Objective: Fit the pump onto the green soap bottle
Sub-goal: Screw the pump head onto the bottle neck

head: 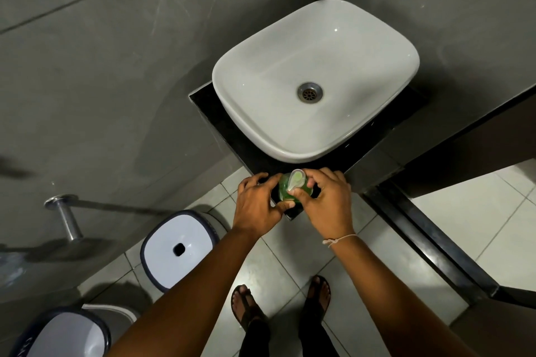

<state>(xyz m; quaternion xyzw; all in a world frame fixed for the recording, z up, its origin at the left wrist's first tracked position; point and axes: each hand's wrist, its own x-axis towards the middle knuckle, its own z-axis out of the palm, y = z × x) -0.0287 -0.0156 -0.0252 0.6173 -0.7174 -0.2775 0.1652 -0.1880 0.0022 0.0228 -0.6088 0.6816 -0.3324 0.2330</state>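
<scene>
Green soap bottle (285, 193): translucent, upright, seen from above, enclosed between the fingers (275, 181) of both hands. Pump (296, 179): pale, with a green-tinted head, seated on top of the bottle, nozzle end touching the right-hand fingers.

Left hand (256, 204) and right hand (326, 201) curled, facing inward.
</scene>
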